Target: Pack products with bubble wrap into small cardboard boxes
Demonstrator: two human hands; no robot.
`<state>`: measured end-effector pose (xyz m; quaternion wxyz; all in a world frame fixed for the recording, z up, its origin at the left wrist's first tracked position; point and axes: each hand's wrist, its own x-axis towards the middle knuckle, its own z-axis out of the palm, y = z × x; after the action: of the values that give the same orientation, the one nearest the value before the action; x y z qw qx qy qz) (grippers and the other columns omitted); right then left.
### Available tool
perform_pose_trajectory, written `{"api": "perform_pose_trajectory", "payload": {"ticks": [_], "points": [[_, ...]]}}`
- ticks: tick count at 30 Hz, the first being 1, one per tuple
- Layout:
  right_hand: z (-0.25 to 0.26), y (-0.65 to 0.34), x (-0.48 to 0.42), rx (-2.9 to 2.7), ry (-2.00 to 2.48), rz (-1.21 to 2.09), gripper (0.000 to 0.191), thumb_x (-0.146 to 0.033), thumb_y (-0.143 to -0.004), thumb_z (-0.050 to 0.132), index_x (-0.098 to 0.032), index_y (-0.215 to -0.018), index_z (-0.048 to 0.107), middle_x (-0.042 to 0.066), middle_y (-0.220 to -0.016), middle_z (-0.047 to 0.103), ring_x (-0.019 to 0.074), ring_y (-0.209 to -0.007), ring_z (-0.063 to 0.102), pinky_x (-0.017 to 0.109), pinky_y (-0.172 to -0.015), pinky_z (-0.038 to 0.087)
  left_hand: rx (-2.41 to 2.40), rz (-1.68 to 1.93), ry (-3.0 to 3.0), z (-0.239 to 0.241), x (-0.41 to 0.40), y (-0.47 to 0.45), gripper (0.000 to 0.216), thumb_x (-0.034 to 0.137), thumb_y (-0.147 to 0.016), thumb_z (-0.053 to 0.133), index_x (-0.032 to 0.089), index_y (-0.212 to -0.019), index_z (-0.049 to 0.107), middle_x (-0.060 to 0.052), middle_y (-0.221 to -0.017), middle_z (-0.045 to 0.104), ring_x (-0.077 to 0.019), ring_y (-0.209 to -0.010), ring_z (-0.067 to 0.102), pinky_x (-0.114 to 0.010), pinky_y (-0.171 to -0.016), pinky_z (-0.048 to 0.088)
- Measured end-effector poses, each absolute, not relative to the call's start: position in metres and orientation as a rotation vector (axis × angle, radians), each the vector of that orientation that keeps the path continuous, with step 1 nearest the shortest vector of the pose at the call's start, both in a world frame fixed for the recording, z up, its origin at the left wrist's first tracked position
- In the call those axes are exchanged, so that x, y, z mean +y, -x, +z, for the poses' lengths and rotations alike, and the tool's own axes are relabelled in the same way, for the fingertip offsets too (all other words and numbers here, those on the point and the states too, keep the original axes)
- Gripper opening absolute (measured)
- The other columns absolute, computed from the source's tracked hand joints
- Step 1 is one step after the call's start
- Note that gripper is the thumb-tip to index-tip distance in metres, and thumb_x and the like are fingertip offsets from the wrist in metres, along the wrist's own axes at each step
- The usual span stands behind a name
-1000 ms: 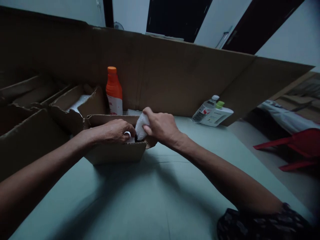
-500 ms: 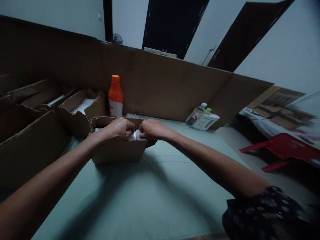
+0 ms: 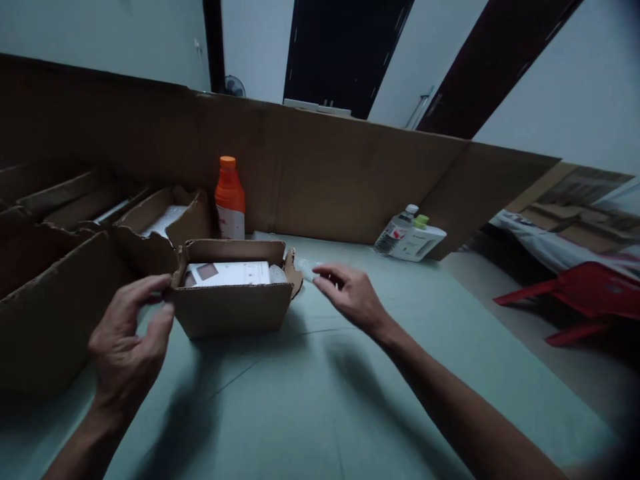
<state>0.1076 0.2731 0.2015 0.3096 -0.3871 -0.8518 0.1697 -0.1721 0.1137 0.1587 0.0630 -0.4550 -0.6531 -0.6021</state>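
A small open cardboard box stands on the green-covered table in front of me. Inside lies a white carton with dark square prints, and a piece of bubble wrap is tucked at its right end. My left hand is at the box's near left corner, thumb and fingers apart and holding nothing; whether the fingertips touch the cardboard I cannot tell. To the right of the box, my right hand is in the air with fingers curved and apart, also holding nothing. Clear plastic wrap shows just beyond its fingertips.
Several larger cardboard boxes crowd the left side. An orange bottle stands behind the small box. A clear bottle and a white bottle lean by the cardboard wall. A red plastic chair is at far right.
Both hands have let go inside the small box and moved apart: the left to its near left corner, the right out past its right end. The white carton has come into view.
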Motion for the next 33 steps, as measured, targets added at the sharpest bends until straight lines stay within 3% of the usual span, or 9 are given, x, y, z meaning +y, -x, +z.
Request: {"api": "perform_pose_trajectory", "payload": {"ticks": [3, 5, 7, 10, 14, 17, 22, 28, 33], "points": [[0.147, -0.104, 0.265, -2.248, 1.007, 0.771, 0.057, -0.039, -0.082, 0.069, -0.016, -0.133, 0.059, 0.012, -0.126, 0.067, 0.0225, -0.096, 0.066, 0.032, -0.074, 0.052, -2.247, -2.219, 1.192, 0.106, 0.105, 0.183, 0.067, 0.042, -0.077, 0.074, 0.029, -0.140, 0.055, -0.006, -0.140, 0.061, -0.0270, -0.121, 0.062, -0.044, -0.105, 0.050], [0.122, -0.081, 0.262, -2.249, 0.965, 0.907, 0.067, -0.037, -0.078, 0.072, -0.016, -0.139, 0.052, 0.014, -0.134, 0.062, 0.0263, -0.108, 0.063, 0.036, -0.083, 0.053, -2.236, -2.467, 1.129, 0.086, 0.112, 0.186, 0.073, 0.041, -0.074, 0.076, 0.026, -0.141, 0.053, -0.008, -0.141, 0.060, -0.0288, -0.129, 0.056, -0.045, -0.110, 0.045], [0.114, -0.058, 0.262, -2.195, 0.933, 0.930, 0.060, -0.032, -0.080, 0.068, -0.017, -0.136, 0.053, 0.013, -0.131, 0.064, 0.0269, -0.111, 0.061, 0.039, -0.090, 0.052, -2.210, -2.571, 1.124, 0.083, 0.124, 0.181, 0.067, 0.039, -0.073, 0.076, 0.020, -0.134, 0.056, -0.010, -0.130, 0.064, -0.0283, -0.128, 0.055, -0.045, -0.114, 0.040], [0.126, -0.056, 0.265, -2.081, 0.970, 0.874, 0.046, -0.029, -0.082, 0.060, -0.017, -0.127, 0.059, 0.011, -0.117, 0.069, 0.0254, -0.099, 0.063, 0.038, -0.085, 0.053, -2.188, -2.574, 1.182, 0.096, 0.141, 0.157, 0.057, 0.037, -0.074, 0.074, 0.016, -0.125, 0.059, -0.009, -0.118, 0.067, -0.0254, -0.119, 0.060, -0.042, -0.112, 0.041], [0.147, -0.108, 0.264, -1.936, 1.100, 0.794, 0.036, -0.032, -0.080, 0.060, -0.016, -0.112, 0.063, 0.007, -0.091, 0.071, 0.0201, -0.073, 0.061, 0.031, -0.066, 0.050, -2.110, -2.610, 1.376, 0.111, 0.147, 0.106, 0.059, 0.033, -0.076, 0.070, 0.018, -0.131, 0.055, -0.010, -0.122, 0.068, -0.0231, -0.112, 0.065, -0.037, -0.101, 0.050], [0.148, -0.134, 0.253, -1.873, 1.158, 0.693, 0.028, -0.037, -0.079, 0.063, -0.017, -0.098, 0.063, 0.005, -0.079, 0.068, 0.0191, -0.067, 0.058, 0.029, -0.059, 0.047, -2.110, -2.593, 1.485, 0.108, 0.129, 0.080, 0.060, 0.031, -0.079, 0.069, 0.020, -0.135, 0.052, -0.011, -0.133, 0.064, -0.0247, -0.125, 0.060, -0.038, -0.109, 0.046], [0.132, -0.101, 0.219, -2.002, 0.932, 0.867, 0.036, -0.030, -0.080, 0.061, -0.016, -0.113, 0.063, 0.009, -0.101, 0.070, 0.0209, -0.083, 0.062, 0.030, -0.069, 0.050, -2.311, -2.516, 0.956, 0.090, 0.062, 0.082, 0.062, 0.038, -0.079, 0.072, 0.020, -0.135, 0.053, -0.014, -0.136, 0.062, -0.0287, -0.130, 0.057, -0.044, -0.114, 0.041], [0.118, -0.037, 0.223, -2.113, 0.781, 1.099, 0.044, -0.032, -0.079, 0.062, -0.014, -0.119, 0.061, 0.008, -0.100, 0.070, 0.0219, -0.084, 0.061, 0.033, -0.074, 0.050, -2.276, -2.363, 0.651, 0.091, 0.025, 0.100, 0.071, 0.041, -0.076, 0.073, 0.020, -0.140, 0.050, -0.015, -0.144, 0.056, -0.0331, -0.138, 0.050, -0.050, -0.119, 0.033], [0.106, 0.034, 0.250, -2.291, 0.513, 1.181, 0.051, -0.026, -0.078, 0.061, -0.015, -0.127, 0.057, 0.007, -0.115, 0.068, 0.0222, -0.098, 0.062, 0.032, -0.082, 0.051, -2.243, -2.189, 0.327, 0.089, 0.027, 0.136, 0.066, 0.043, -0.077, 0.070, 0.018, -0.136, 0.056, -0.015, -0.129, 0.066, -0.0323, -0.124, 0.061, -0.052, -0.113, 0.041]]}}
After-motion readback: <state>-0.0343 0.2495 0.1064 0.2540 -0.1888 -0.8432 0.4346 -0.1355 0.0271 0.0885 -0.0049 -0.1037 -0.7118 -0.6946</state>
